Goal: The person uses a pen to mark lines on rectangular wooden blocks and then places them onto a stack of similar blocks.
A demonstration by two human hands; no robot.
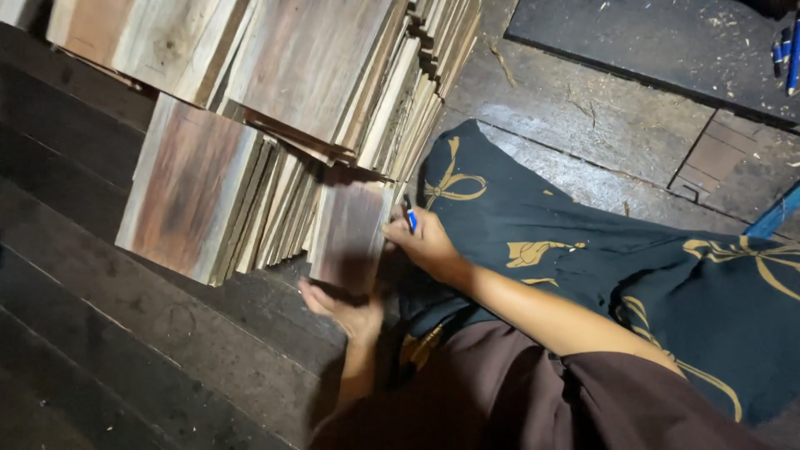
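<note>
Hands (350, 312) on wood tile (348, 233)

Dark patterned cloth (633, 275); blue pens (785, 46) far right.

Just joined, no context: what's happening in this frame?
A person sits on a dark plank floor beside stacks of thin wooden boards. The left hand props one board upright by its lower edge. The right hand holds a blue pen at that board's right edge. Dark patterned cloth covers the lap.
</note>
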